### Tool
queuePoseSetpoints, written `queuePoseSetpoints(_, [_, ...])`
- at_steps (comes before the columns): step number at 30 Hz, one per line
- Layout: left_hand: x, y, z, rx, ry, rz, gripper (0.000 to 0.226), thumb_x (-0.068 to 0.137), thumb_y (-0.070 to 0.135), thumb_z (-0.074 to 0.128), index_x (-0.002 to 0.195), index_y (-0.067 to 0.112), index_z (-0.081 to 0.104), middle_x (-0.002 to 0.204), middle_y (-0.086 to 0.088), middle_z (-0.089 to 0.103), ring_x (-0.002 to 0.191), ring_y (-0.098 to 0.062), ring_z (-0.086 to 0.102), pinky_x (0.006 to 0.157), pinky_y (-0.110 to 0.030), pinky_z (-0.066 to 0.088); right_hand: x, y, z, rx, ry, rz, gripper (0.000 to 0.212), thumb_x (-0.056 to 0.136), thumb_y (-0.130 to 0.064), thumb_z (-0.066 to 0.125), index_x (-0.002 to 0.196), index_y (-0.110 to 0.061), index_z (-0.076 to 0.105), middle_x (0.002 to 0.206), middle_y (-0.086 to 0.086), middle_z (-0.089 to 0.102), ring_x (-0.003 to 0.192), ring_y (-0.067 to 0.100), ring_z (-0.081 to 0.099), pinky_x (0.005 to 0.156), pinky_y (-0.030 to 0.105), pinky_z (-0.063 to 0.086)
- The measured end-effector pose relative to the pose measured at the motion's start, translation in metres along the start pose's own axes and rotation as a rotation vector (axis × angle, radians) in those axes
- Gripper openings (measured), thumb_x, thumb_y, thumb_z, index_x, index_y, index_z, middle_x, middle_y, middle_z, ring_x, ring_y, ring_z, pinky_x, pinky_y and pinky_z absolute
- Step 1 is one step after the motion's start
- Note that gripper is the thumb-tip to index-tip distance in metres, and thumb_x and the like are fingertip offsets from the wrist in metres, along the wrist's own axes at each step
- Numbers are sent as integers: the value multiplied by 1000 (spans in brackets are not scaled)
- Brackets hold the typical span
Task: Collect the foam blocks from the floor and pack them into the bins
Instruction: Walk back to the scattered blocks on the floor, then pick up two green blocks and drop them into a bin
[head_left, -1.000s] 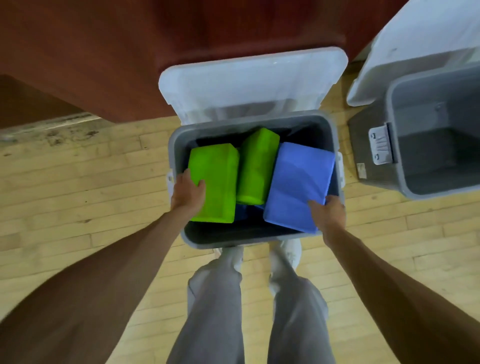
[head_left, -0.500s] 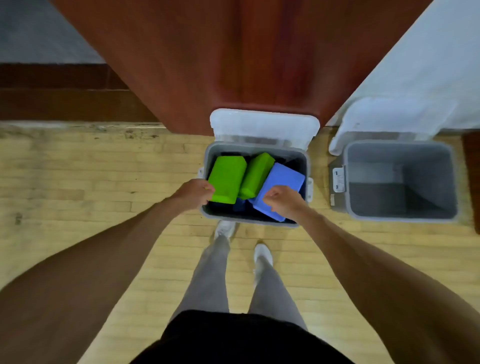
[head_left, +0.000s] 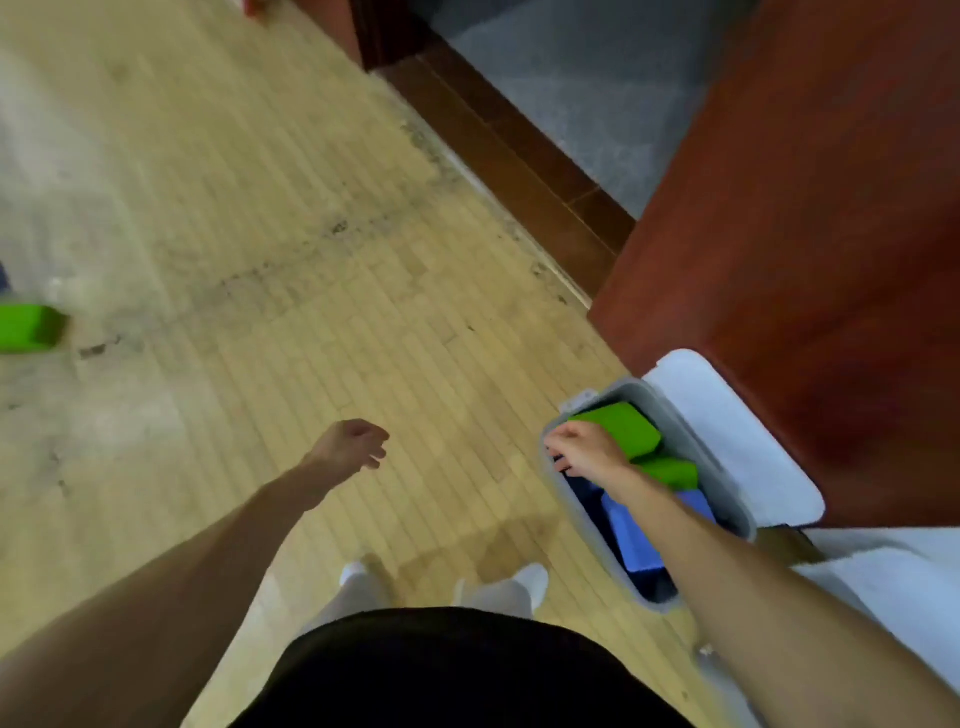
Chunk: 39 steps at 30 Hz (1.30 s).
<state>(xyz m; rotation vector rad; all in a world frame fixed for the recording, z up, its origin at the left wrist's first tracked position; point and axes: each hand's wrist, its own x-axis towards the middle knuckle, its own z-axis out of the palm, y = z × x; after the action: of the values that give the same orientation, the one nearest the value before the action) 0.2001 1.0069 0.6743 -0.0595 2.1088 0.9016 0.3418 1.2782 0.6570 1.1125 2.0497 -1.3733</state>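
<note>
Green rectangular foam blocks (head_left: 621, 428) sit in the grey plastic bin (head_left: 680, 447), just beyond the right hand (head_left: 587, 454).
Whether that hand grasps anything is unclear; the left hand (head_left: 353, 449) hangs relaxed, holding nothing.

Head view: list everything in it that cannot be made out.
- Green block on the floor: cut off by the picture's left edge, and blurred.
- Right hand: at a corner of the bin; whether it grips the rim or the green block in the bin is unclear.
- Blue block: partly hidden by the right forearm.
- Bin's bottom: too dark to read.
</note>
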Motion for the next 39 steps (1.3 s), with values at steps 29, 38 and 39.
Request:
queuePoseSetpoints(29, [-126, -536, -383, -1035, 619, -727, 25, 100, 21, 44, 114, 6, 59, 103, -15, 62, 94, -27, 62, 87, -39, 49, 51, -381, 641, -768, -531, -154, 12, 94, -20, 54, 90, -12, 62, 88, 6, 65, 74, 18, 64, 65, 28, 48])
queuePoseSetpoints(38, [-52, -563, -640, -978, 730, -650, 23, 100, 20, 43, 107, 9, 62, 99, -12, 65, 92, -25, 63, 85, -37, 47, 78, -592, 817, -799, -600, -258, 15, 92, -19, 53, 85, -10, 64, 86, 7, 66, 75, 19, 63, 63, 27, 48])
queuePoseSetpoints(39, [-46, -564, -665, -987, 747, -622, 22, 99, 19, 43, 106, 10, 63, 98, -11, 65, 92, -25, 63, 85, -37, 47, 76, -616, 835, -789, -610, -287, 14, 93, -18, 52, 86, -11, 62, 82, 5, 65, 72, 18, 62, 62, 26, 47])
